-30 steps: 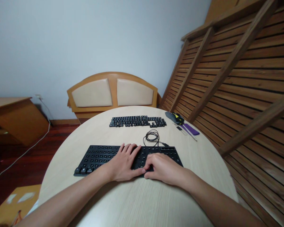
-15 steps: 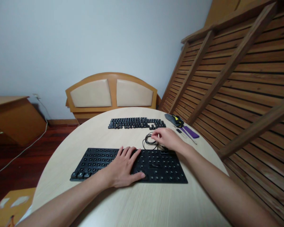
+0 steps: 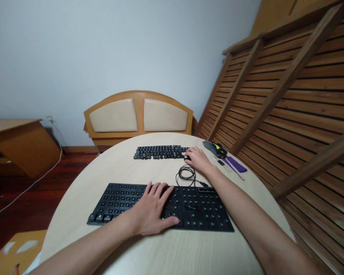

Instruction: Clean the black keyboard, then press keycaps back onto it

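Note:
A black keyboard base [image 3: 120, 196] stripped of most of its caps lies across the near part of the table, with a few keycaps [image 3: 99, 217] fitted at its lower left corner. My left hand [image 3: 153, 210] rests spread on the middle of the base and covers part of it. Beyond it, the loose black keycaps [image 3: 157, 151] are laid out in keyboard order. My right hand [image 3: 198, 159] is at the right end of these rows, its thumb and fingers closed about a dark keycap [image 3: 187, 157]; the hand hides the keycaps behind it.
A coiled black cable [image 3: 186, 173] lies between the base and the loose keycaps. At the right stand a grey and yellow bundle [image 3: 216, 149], a purple strip [image 3: 237, 165] and a thin tool [image 3: 234, 170]. Wooden slats [image 3: 289, 114] lean beside the round table [image 3: 80, 198].
My right hand has moved away from above the cable to the right end of the loose keycaps. My left hand stays on the keyboard base. The view has shifted slightly.

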The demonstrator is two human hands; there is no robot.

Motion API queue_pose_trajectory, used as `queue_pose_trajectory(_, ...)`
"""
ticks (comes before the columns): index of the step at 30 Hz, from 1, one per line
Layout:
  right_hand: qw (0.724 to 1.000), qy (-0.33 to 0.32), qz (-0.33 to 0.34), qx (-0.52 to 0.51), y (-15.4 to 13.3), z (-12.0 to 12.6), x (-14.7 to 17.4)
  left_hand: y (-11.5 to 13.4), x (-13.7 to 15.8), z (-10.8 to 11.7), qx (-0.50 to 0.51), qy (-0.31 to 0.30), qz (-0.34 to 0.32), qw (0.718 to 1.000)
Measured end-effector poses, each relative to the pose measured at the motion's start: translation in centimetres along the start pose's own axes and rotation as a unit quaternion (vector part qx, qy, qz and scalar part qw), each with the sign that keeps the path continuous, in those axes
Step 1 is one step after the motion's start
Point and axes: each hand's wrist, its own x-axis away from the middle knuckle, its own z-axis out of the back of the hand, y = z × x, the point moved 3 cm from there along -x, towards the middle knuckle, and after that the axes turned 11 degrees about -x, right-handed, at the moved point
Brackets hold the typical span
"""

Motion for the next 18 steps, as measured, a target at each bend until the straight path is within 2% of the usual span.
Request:
queue_pose_trajectory(7,1.000,0.008,0.014,-0.011,-0.1,-0.4,-0.5,-0.1,0.0,-0.2,0.007,0.016,-0.001,1.000)
queue_pose_trajectory(12,0.998,0.051,0.002,-0.047,-1.1,1.9,0.8,-0.2,0.1,0.0,0.002,0.001,0.001,1.000)
queue_pose_trajectory(16,0.993,0.075,-0.008,-0.090,-2.8,4.2,3.5,-0.7,0.3,0.3,-0.003,-0.021,0.003,1.000)
queue_pose_trajectory(18,0.985,0.076,-0.003,-0.152,-4.2,5.1,5.3,-1.0,0.4,0.5,-0.006,-0.030,0.009,0.999)
